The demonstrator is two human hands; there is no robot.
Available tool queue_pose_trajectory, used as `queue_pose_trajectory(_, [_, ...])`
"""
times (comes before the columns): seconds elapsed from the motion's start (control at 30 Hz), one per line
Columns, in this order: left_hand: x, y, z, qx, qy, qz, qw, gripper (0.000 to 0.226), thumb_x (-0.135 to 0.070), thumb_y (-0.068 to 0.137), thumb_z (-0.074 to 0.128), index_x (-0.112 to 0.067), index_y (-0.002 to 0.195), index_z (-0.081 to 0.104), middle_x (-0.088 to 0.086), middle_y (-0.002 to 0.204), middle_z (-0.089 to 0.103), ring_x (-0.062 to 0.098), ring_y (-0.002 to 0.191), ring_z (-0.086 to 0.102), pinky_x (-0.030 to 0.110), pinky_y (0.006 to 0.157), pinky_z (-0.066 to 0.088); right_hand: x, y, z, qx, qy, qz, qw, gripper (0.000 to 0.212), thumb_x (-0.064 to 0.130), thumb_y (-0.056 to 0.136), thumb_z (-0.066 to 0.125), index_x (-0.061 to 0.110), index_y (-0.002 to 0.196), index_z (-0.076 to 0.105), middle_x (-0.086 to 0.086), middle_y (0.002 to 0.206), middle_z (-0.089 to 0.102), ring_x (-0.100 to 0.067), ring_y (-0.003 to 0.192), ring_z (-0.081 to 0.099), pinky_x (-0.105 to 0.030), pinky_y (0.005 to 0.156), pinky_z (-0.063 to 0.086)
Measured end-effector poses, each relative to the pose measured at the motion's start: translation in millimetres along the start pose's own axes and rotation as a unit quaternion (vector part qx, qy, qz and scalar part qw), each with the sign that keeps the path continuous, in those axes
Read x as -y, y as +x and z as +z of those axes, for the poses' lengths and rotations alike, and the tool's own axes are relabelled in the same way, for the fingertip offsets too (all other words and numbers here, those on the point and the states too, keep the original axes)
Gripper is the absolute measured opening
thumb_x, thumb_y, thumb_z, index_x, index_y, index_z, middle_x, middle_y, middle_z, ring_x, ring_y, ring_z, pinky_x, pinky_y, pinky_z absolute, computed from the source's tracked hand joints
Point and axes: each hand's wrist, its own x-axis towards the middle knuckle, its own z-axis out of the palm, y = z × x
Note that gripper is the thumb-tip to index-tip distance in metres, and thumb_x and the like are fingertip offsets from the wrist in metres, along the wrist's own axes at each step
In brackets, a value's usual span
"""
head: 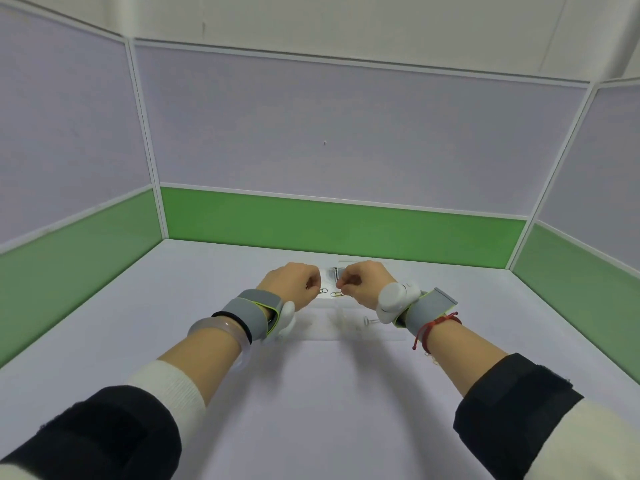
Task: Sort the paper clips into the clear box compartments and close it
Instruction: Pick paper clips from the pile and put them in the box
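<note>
A clear box lies open on the pale table in front of me, its near part reaching toward me and its far part behind my hands. My left hand hovers over the box with fingers curled, pinching a small gold paper clip at its fingertips. Just right of it lies another gold paper clip. My right hand is curled too, its fingertips pinching a gold paper clip low over the box. Dark paper clips sit in a far compartment between my hands. A silver paper clip rests in the near right part.
Both wrists carry grey straps with white sensor units. Green and lilac partition walls enclose the table on the far side and on both flanks. The pale tabletop stretches toward me between my forearms.
</note>
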Motion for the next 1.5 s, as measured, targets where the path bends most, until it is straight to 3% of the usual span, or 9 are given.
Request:
queue_pose_trajectory(0.17, [4.0, 1.9, 2.3, 0.02, 0.031, -0.007, 0.999, 0.028, -0.019, 0.09, 0.044, -0.022, 0.103, 0.069, 0.001, 0.109, 0.069, 0.027, 0.097, 0.063, 0.033, 0.08, 0.049, 1.2, -0.2, 0.5, 0.009, 0.0, 0.001, 1.0, 0.024, 0.003, 0.089, 0.054, 0.003, 0.106, 0.07, -0.016, 0.107, 0.071, -0.021, 0.085, 0.059, -0.025, 0.081, 0.051])
queue_pose_trajectory(0.27, [1.0, 2.7, 6.1, 0.033, 0.041, -0.005, 0.999, 0.024, -0.017, 0.089, 0.044, -0.022, 0.088, 0.067, 0.004, 0.103, 0.069, 0.028, 0.088, 0.06, 0.035, 0.08, 0.05, -10.4, -3.8, -7.1, 0.007, -0.015, 0.029, 0.999, 0.025, 0.001, 0.088, 0.052, 0.003, 0.104, 0.071, -0.017, 0.109, 0.071, -0.029, 0.095, 0.064, -0.036, 0.092, 0.052])
queue_pose_trajectory(0.37, [-4.8, 4.2, 10.9, 0.045, 0.042, -0.002, 0.998, 0.019, -0.016, 0.087, 0.044, -0.029, 0.074, 0.05, 0.001, 0.083, 0.055, 0.021, 0.073, 0.044, 0.03, 0.069, 0.043, -22.1, -9.7, -12.2, 0.01, -0.024, 0.046, 0.999, 0.028, -0.001, 0.087, 0.048, 0.003, 0.101, 0.072, -0.015, 0.108, 0.072, -0.024, 0.087, 0.062, -0.035, 0.089, 0.053])
queue_pose_trajectory(0.43, [-13.1, 5.8, 14.2, 0.054, 0.033, 0.007, 0.998, 0.02, -0.017, 0.088, 0.044, -0.029, 0.075, 0.054, 0.0, 0.084, 0.056, 0.023, 0.073, 0.047, 0.03, 0.069, 0.044, -29.9, -15.3, -15.2, 0.011, -0.028, 0.055, 0.998, 0.029, -0.002, 0.087, 0.047, 0.004, 0.101, 0.072, -0.015, 0.106, 0.073, -0.018, 0.081, 0.058, -0.032, 0.086, 0.053])
queue_pose_trajectory(0.53, [-31.9, 9.5, 20.4, 0.067, 0.024, 0.028, 0.997, 0.027, -0.021, 0.091, 0.044, -0.023, 0.094, 0.071, 0.001, 0.102, 0.069, 0.027, 0.091, 0.063, 0.031, 0.077, 0.048, -42.8, -24.4, -22.8, 0.008, -0.029, 0.067, 0.997, 0.03, -0.002, 0.086, 0.047, 0.005, 0.101, 0.072, -0.014, 0.103, 0.074, -0.015, 0.08, 0.057, -0.029, 0.084, 0.051])
queue_pose_trajectory(0.77, [-70.2, 20.6, 37.0, 0.075, -0.002, 0.075, 0.994, 0.029, -0.022, 0.092, 0.046, -0.024, 0.118, 0.061, -0.003, 0.12, 0.063, 0.02, 0.105, 0.06, 0.033, 0.087, 0.047, -75.4, -42.2, -41.7, -0.009, -0.032, 0.102, 0.994, 0.023, 0.013, 0.089, 0.053, 0.003, 0.093, 0.073, -0.013, 0.095, 0.074, -0.019, 0.076, 0.057, -0.032, 0.076, 0.052])
queue_pose_trajectory(1.03, [-114.3, 26.5, 62.5, 0.092, -0.01, 0.128, 0.987, 0.021, -0.02, 0.089, 0.05, -0.019, 0.103, 0.065, 0.004, 0.103, 0.061, 0.022, 0.096, 0.058, 0.031, 0.077, 0.045, -114.9, -60.9, -48.8, 0.022, -0.084, 0.136, 0.987, 0.026, 0.009, 0.088, 0.052, 0.012, 0.103, 0.073, -0.007, 0.11, 0.073, -0.024, 0.104, 0.064, -0.031, 0.091, 0.052])
queue_pose_trajectory(1.17, [-131.6, 21.6, 79.6, 0.125, -0.012, 0.137, 0.983, 0.023, -0.02, 0.087, 0.052, -0.019, 0.103, 0.068, 0.005, 0.104, 0.062, 0.024, 0.098, 0.058, 0.033, 0.081, 0.046, -126.6, -67.3, -36.5, 0.052, -0.123, 0.133, 0.982, 0.031, 0.008, 0.088, 0.049, 0.016, 0.107, 0.072, -0.004, 0.113, 0.071, -0.022, 0.103, 0.064, -0.022, 0.075, 0.045])
queue_pose_trajectory(1.5, [-148.9, 17.6, 100.2, 0.156, 0.006, 0.164, 0.974, 0.023, -0.019, 0.084, 0.053, -0.022, 0.1, 0.07, 0.006, 0.103, 0.064, 0.027, 0.094, 0.06, 0.027, 0.068, 0.04, -135.8, -61.4, -19.6, 0.092, -0.123, 0.11, 0.982, 0.025, 0.002, 0.082, 0.053, 0.007, 0.095, 0.073, -0.019, 0.095, 0.072, -0.024, 0.071, 0.053, -0.025, 0.063, 0.041])
